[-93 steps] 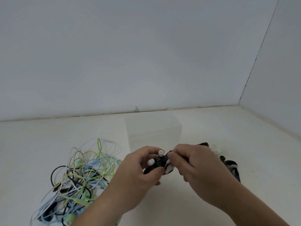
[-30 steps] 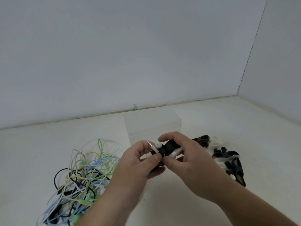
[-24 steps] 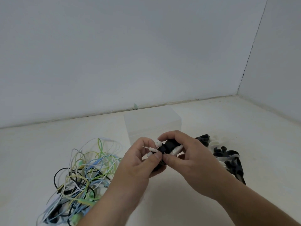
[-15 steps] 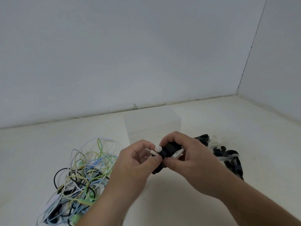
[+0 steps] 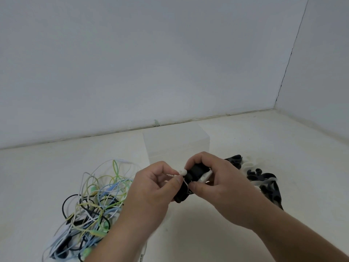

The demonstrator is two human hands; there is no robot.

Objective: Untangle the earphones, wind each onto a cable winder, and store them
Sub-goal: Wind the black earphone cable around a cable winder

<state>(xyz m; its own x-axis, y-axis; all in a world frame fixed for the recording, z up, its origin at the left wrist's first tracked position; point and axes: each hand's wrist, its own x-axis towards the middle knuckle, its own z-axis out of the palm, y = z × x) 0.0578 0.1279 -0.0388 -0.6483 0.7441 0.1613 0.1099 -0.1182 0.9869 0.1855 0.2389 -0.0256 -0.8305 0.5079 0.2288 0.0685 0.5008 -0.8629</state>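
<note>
A black cable winder [image 5: 195, 172] with a white earphone wound on it is held above the table between both hands. My right hand [image 5: 217, 183] grips the winder from the right, fingers curled over its top. My left hand [image 5: 153, 188] pinches the white earphone's cable end next to its jack plug [image 5: 171, 175]; a white earbud [image 5: 182, 172] sticks up beside the winder. A tangle of green, blue, white and black earphones [image 5: 90, 207] lies on the table at the left.
A clear plastic storage box [image 5: 176, 142] stands just behind the hands. A pile of spare black and white cable winders [image 5: 261, 178] lies at the right, partly hidden by my right hand. White walls close off the back and right.
Both hands have kept working at the wound winder; the jack plug has come out from under my left fingers and now points left. The winder has turned slightly in my right hand.
</note>
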